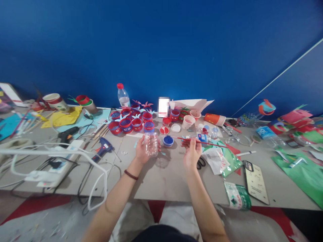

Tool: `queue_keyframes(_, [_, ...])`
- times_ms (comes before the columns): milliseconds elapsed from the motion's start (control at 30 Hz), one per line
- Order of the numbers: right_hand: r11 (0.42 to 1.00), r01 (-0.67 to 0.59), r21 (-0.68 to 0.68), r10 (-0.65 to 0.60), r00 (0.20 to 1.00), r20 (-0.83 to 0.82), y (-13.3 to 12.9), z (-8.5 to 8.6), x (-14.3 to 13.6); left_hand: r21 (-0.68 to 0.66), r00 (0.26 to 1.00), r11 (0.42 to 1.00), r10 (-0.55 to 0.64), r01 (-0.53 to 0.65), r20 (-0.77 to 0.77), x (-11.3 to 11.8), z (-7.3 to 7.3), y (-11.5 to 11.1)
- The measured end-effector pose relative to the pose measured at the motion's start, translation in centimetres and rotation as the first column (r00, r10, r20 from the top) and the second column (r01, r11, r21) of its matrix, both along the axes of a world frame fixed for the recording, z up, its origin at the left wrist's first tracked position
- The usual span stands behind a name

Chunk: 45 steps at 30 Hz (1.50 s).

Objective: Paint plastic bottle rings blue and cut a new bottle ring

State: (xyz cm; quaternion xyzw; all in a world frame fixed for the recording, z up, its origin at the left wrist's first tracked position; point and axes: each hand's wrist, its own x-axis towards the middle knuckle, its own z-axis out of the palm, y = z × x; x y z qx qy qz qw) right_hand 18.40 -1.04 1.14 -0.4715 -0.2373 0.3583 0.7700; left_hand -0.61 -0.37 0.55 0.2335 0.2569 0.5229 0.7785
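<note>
My left hand [142,151] is wrapped round a clear plastic bottle piece [151,144], holding it above the table. A red-handled paintbrush [214,144] is gripped in my right hand [192,153], its tip pointing left toward an open jar of blue paint [168,140]. The jar stands between my two hands. Behind it lie a red-smeared lid [164,130] and a white lid [176,128], with a jar of red paint [167,121] farther back. Several red and blue painted cups [126,125], some with eyes and paper leaves, cluster behind my left hand.
At left lie a blue glue gun [104,148], a black glue gun [68,133] and a power strip [63,164] with looping white cables. Black scissors [201,163], a phone [256,181] and a green packet [237,196] lie at right. A capped bottle [123,95] stands by the blue wall.
</note>
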Motion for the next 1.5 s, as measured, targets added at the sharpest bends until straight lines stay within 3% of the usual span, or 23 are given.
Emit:
queue_keyframes(500, [0.996,-0.080,-0.031,0.078,0.996,-0.044,0.1,-0.2,-0.2,0.005,1.000,1.000,0.012,-0.011,-0.010,0.2,0.2,0.0])
queue_keyframes(700, [0.997,-0.082,-0.002,0.082,0.992,0.099,0.1,-0.4,-0.3,0.034,0.995,0.999,0.013,-0.009,-0.100,0.2,-0.7,0.1])
queue_keyframes(967, [0.998,-0.010,0.069,-0.016,0.931,0.365,-0.1,0.4,0.0,0.240,0.933,0.961,0.205,-0.135,-0.297,1.1,-1.6,0.4])
queue_keyframes(1067, [0.993,-0.025,0.112,-0.024,0.908,0.418,-0.2,1.7,0.4,0.330,0.907,0.937,0.232,-0.111,-0.353,1.4,-1.6,0.3])
queue_keyframes(1167, [0.987,-0.117,0.109,0.054,0.887,0.459,-0.2,2.8,1.0,0.515,0.838,0.857,0.284,-0.003,-0.466,1.4,-1.7,0.1])
queue_keyframes(1300, [0.961,-0.276,0.003,0.219,0.770,0.600,1.3,3.6,1.8,0.626,0.781,0.770,0.313,0.125,-0.541,1.1,-1.6,-0.3])
queue_keyframes(1367, [0.929,-0.360,-0.088,0.320,0.661,0.679,2.8,3.9,2.0,0.618,0.796,0.775,0.289,0.132,-0.532,1.0,-1.6,-0.3])
queue_keyframes(1500, [0.810,-0.508,-0.291,0.513,0.377,0.771,5.8,4.9,1.9,0.552,0.839,0.828,0.231,0.097,-0.494,0.8,-2.1,0.2])
